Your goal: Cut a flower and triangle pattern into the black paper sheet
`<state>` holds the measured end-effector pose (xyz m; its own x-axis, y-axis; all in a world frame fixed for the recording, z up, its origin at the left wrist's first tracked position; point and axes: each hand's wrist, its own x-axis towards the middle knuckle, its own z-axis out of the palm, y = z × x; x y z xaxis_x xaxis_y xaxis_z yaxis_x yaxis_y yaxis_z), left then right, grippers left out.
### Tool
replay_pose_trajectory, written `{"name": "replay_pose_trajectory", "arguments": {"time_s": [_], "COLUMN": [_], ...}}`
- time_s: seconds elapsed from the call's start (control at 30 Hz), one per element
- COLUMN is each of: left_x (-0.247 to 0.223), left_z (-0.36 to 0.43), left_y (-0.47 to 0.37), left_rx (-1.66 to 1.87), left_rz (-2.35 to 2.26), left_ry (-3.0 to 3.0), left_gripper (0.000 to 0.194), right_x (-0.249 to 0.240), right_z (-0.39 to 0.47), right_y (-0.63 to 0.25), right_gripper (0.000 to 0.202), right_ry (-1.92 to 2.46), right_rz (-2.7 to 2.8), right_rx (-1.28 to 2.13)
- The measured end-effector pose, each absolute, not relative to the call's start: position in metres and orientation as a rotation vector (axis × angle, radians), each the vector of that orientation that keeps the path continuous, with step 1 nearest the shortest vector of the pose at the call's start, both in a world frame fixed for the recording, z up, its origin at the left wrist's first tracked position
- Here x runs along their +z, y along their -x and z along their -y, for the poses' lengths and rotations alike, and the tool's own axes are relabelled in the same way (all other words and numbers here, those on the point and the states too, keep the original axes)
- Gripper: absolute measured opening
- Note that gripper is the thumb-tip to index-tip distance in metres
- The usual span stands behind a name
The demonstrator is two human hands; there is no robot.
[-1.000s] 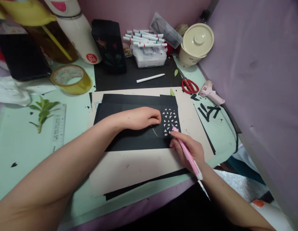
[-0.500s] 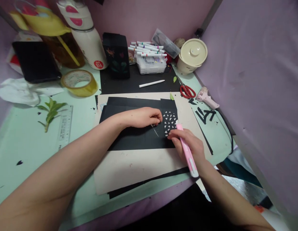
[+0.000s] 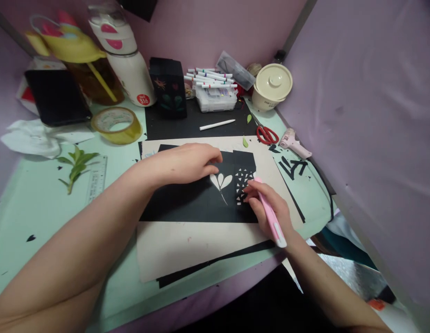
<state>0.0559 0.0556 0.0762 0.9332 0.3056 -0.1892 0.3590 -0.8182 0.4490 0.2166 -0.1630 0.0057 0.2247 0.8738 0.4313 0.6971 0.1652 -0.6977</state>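
On the pale green tabletop (image 3: 37, 199), a leafy sprig (image 3: 76, 166) lies left of the black card (image 3: 187, 206). Over the card, the left hand (image 3: 193, 162) is loosely parted, seemingly empty; at the card's right edge, the right hand (image 3: 279, 208) grips a pink pen-shaped tool (image 3: 268, 210).

Cut paper sheet (image 3: 190, 206) sits on a larger sheet (image 3: 187, 245) mid-table (image 3: 41, 203), with a pen (image 3: 217, 125) behind it and markers (image 3: 211, 85) piled on a box (image 3: 216, 100) further back. Scissors (image 3: 262, 129) and glue gun (image 3: 296, 144) are off right, lidded pot (image 3: 268, 98) behind them. Tape roll (image 3: 127, 134)'s over left, leafy sprig (image 3: 76, 168) and ruler (image 3: 97, 178) in front.
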Motion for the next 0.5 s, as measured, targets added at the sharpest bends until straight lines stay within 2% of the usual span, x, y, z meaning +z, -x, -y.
{"name": "replay_pose_trajectory", "arguments": {"time_s": [0.23, 0.5], "left_x": [0.069, 0.051], "left_z": [-0.041, -0.024], "left_y": [-0.058, -0.071], "left_rx": [-0.317, -0.508], "left_rz": [-0.461, -0.452], "left_ry": [-2.768, -2.677], "left_gripper": [0.040, 0.091], "right_x": [0.011, 0.011], "right_z": [0.163, 0.155], "right_y": [-0.205, -0.199], "right_gripper": [0.019, 0.014], "right_ry": [1.557, 1.633], "right_rz": [1.357, 1.227], "right_rx": [0.351, 0.486]}}
